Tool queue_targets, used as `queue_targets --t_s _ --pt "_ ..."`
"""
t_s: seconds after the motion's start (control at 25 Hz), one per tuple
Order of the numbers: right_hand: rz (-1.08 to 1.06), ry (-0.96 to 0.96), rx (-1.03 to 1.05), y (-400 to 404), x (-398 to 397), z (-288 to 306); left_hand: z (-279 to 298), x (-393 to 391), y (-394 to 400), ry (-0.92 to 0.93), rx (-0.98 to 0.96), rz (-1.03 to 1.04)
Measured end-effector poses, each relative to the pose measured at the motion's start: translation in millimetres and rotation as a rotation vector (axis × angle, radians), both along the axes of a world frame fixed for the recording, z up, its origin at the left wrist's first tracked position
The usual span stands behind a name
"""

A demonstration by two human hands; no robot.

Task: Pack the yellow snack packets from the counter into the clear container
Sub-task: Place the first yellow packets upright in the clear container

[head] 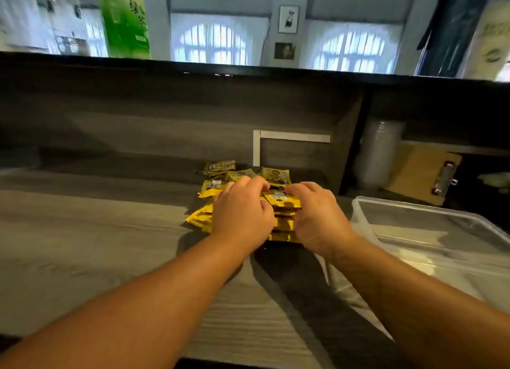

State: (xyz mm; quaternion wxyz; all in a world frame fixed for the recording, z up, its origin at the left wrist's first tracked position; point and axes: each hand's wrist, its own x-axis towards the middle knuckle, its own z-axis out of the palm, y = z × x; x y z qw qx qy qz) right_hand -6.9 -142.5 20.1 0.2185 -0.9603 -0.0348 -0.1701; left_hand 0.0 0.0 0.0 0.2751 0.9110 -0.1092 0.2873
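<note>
Head view has both your hands on the pile of yellow snack packets [281, 200], which sits on the grey wood-grain bench [96, 230] a bit past the middle, roughly at 12 o'clock from where your arms come in. Your left hand [242, 211] is curled over the left side of the pile, fingers bent onto the top packets and thumb tucked toward the middle. Your right hand [317, 214] is cupped against the right side, fingers curled over the top edge, so the two hands are squeezing a stack of packets between them (exactly how many are in that stack I can't tell). A few loose packets [220, 166] lie just behind the hands at about 11 o'clock, and some more poke out from under your left hand at 9 o'clock.

The clear container [430, 230] is on the bench at 3 o'clock from the pile, just beside your right forearm, and no packets show inside it. Behind it, at around 2 o'clock, a clipboard [422, 172] leans in a dark shelf nook next to a stack of clear cups [378, 153]. Up on the ledge at 10 o'clock stands a green bottle [124, 20] with printed characters, pretty blurred.
</note>
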Motion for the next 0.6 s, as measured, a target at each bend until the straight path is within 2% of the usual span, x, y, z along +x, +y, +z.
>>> queue_targets --t_s 0.12,0.24,0.4,0.52,0.6 --pt "-0.023 0.033 0.007 7.1 0.4 -10.1 -14.8 -2.3 10.2 -0.092 -0.124 -0.018" --pt "-0.054 0.064 0.034 7.6 2.4 -24.6 -20.3 8.7 23.2 -0.097 -0.216 -0.056" --pt "-0.067 -0.095 -0.019 -3.3 5.0 -24.4 -18.5 16.1 21.3 -0.041 -0.252 -0.078" --pt "-0.067 -0.258 0.109 -4.4 5.0 -24.3 -17.7 16.0 17.2 -0.024 -0.252 -0.113" --pt "-0.021 -0.382 0.258 -2.5 0.4 -20.1 -16.4 17.2 16.6 0.076 -0.348 -0.139"
